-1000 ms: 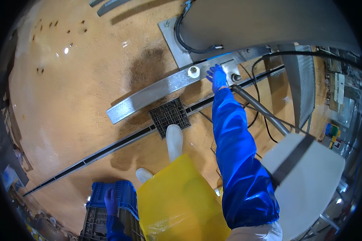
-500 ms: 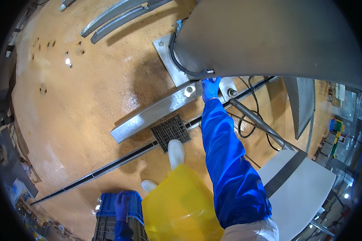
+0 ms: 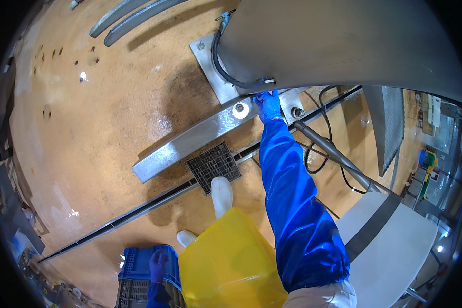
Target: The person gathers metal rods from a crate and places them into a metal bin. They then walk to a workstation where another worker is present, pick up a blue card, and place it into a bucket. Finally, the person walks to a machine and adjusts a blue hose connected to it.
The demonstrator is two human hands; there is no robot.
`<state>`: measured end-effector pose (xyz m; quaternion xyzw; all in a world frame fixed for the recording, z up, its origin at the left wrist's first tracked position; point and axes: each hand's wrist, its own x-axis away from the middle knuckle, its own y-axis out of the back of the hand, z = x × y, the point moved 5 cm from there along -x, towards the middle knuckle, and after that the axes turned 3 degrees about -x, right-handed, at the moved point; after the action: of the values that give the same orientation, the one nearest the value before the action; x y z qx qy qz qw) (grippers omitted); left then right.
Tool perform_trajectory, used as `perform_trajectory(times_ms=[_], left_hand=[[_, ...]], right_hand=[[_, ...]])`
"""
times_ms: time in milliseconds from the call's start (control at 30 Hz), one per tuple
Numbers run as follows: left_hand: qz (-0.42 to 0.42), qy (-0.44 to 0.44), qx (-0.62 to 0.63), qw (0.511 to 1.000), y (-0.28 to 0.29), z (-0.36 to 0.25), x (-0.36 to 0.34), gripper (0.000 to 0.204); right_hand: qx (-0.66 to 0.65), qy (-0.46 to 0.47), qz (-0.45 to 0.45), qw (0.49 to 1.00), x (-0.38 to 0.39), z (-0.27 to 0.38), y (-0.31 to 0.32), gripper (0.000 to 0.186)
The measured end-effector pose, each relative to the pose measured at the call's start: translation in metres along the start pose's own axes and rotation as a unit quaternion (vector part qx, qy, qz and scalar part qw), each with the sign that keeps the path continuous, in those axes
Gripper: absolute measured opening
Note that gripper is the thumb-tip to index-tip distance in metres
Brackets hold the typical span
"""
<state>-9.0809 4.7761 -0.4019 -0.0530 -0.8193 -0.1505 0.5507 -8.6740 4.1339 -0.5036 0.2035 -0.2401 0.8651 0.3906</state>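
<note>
Blue plastic crate (image 3: 133, 259) sits below and to the left of the gloved left hand (image 3: 158, 264), whose fingers look loosely bent; whether they touch the crate cannot be told. Left of the gloved right hand (image 3: 268, 106), a steel beam (image 3: 190, 141) slants down and away, with a drain grate (image 3: 213, 167) under it. The right hand reaches to the lower edge of the large curved steel housing (image 3: 339, 43) directly above it, its fingertips partly hidden, so any grip cannot be told. Right of and below that hand run a metal pipe (image 3: 326, 146) and a white panel (image 3: 398, 249).
</note>
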Motion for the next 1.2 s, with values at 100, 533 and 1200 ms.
perform_trajectory(times_ms=[100,533,1200], left_hand=[[-0.002,-0.002,0.012,1.0,-0.002,0.001,-0.004,0.032],[0.046,-0.061,0.014,0.997,-0.004,-0.078,0.004,0.032],[0.125,-0.252,-0.177,0.943,0.013,-0.309,0.324,0.033]], right_hand=[[-0.036,0.017,-0.003,0.999,0.004,0.009,-0.003,0.079],[0.109,0.276,-0.125,0.947,0.062,0.025,0.005,0.055],[0.233,0.337,-0.212,0.887,0.683,0.348,0.122,0.041]])
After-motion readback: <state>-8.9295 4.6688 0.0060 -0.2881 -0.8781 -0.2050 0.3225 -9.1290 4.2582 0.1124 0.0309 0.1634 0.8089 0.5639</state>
